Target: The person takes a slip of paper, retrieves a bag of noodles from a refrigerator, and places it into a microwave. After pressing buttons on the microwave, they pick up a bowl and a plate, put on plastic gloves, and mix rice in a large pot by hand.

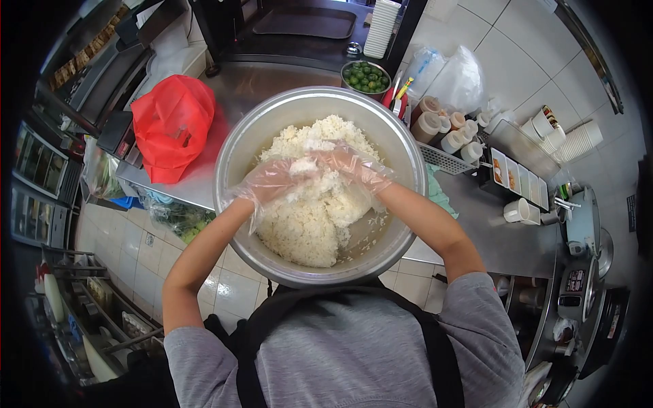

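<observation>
White cooked rice (299, 234) fills much of a large round metal bowl (224, 197), mounded at the back and toward the near left. Both hands wear clear plastic gloves and are inside the bowl. My left hand (275, 179) comes in from the left, its fingers curved around rice near the middle. From the right, my right hand (350, 166) reaches over the mound, fingers bent against rice beside the left one. Rice clings to both gloves and partly hides the fingertips. Some bare metal with loose grains shows at the bowl's lower right.
A red plastic bag (173, 129) lies on the steel counter at left. Behind the bowl stands a container of green citrus (365, 77). Sauce bottles fill a basket (445, 160) at right, near a condiment tray (520, 180) and a white mug (517, 211).
</observation>
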Available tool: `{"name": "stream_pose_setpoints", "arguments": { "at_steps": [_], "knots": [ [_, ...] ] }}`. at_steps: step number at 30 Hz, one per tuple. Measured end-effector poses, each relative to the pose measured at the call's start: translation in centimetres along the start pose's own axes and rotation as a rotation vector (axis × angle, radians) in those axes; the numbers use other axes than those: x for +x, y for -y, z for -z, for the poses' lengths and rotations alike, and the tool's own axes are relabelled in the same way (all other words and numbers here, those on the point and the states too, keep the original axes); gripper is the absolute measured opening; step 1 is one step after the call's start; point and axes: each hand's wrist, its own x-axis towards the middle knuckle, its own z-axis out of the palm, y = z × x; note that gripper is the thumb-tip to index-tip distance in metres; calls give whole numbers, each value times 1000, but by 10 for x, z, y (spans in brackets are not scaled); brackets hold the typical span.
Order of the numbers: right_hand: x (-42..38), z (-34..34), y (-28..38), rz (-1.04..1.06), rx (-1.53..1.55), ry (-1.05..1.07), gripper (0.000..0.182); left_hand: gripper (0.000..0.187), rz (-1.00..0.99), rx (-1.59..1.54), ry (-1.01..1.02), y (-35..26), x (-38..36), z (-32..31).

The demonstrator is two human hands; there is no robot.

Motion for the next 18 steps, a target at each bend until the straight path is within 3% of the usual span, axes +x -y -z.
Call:
{"name": "stream_pose_setpoints", "arguments": {
  "at_steps": [1, 2, 3, 4, 7, 10, 13, 16, 18],
  "knots": [
    [-1, 0, -1, 21, 6, -10, 55, 59, -8, -22, 56, 2, 3, 2],
    [-3, 0, -1, 203, -346, -61, 56, 55, 29, -31, 21, 3, 4, 2],
    [-10, -12, -10, 505, -1099, -241, 58, 51, 68, -40, -16, 5, 5, 0],
    [-16, -21, -13, 595, -1392, -362, 60, 47, 107, -49, -52, 7, 5, 0],
    [-27, -45, -22, 492, -1766, -322, 65, 55, 162, -1, 42, 6, 3, 7],
    [-25, -61, -33, 435, -1923, -280, 70, 45, 199, -119, -63, 25, 3, -18],
    [-4, -56, -43, 310, -2389, -360, 80, 40, 343, -279, 8, 37, 2, -26],
    [7, -60, -62, 182, -2220, -571, 79, 47, 597, -563, 164, 24, -5, -14],
    [23, -38, -55, 364, -2201, -560, 78, 56, 555, -660, 241, 26, -12, -12]
  ]
}}
